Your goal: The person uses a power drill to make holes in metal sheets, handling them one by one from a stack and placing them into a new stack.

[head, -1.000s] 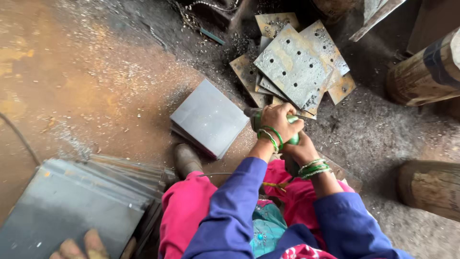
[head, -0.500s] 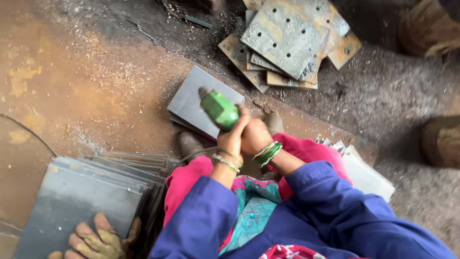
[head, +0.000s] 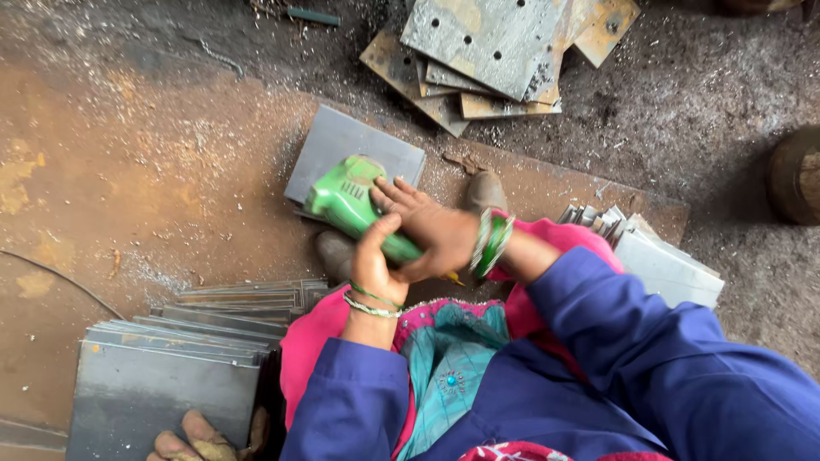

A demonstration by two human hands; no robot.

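Gripping green power tool [head: 354,203] in both hands over grey steel plate [head: 350,154] on the floor, nose angled down toward it. Step looks like lining up on the plate; next likely needs steady downward aim. Left hand [head: 373,265] fingers wrapped tight round the handle; right hand [head: 431,230] cups the body, fingers part spread. Stacked plates [head: 171,367] at my left.

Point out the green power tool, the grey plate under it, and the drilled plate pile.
green power tool [head: 346,198], head view, on its body.
grey plate [head: 342,141], head view, bare top face.
drilled plate pile [head: 483,34], head view, top plate.
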